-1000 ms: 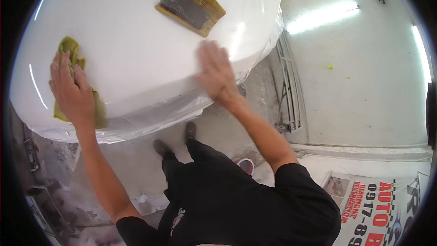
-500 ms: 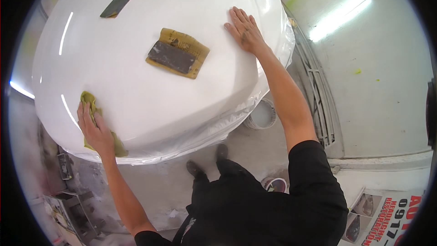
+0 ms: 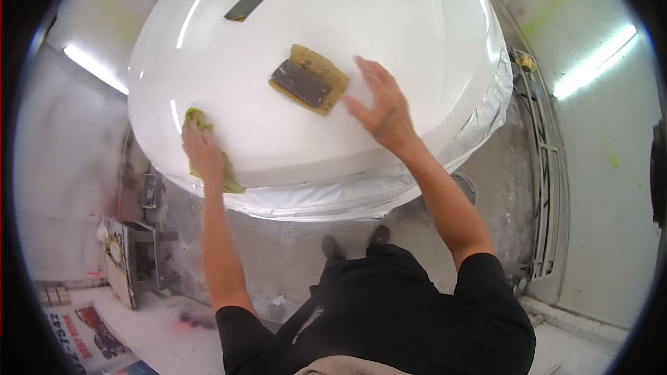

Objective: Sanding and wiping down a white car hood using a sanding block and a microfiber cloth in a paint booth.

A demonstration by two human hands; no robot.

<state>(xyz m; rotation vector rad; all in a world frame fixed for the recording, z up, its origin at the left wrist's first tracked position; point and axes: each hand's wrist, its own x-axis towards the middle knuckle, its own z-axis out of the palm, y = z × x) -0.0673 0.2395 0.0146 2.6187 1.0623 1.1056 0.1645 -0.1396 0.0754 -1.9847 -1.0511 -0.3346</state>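
Note:
A glossy white car hood (image 3: 313, 14) spreads out in front of me. On its near left part my left hand (image 3: 203, 156) presses a crumpled yellow-green cloth (image 3: 233, 179) against the surface, fingers closed over it. My right hand (image 3: 384, 111) is at the right side of the hood, empty, fingers apart and a little blurred; I cannot tell whether it touches the paint. Left of that hand lies a dark grey sanding block (image 3: 301, 85) on a tan sheet of sandpaper (image 3: 332, 78). Farther off is a dark green folded piece of sandpaper (image 3: 246, 5).
Clear plastic sheeting (image 3: 313, 201) hangs along the hood's near edge. A bucket (image 3: 467, 186) shows partly behind my right forearm. A long slatted metal frame (image 3: 545, 167) leans by the right wall. At the left stand a small metal stand (image 3: 142, 253) and a printed banner (image 3: 90, 333).
My right hand has come back nearer to me, closer to the sanding block. The left hand stays on the cloth. The whole view has shifted, so the hood appears farther right.

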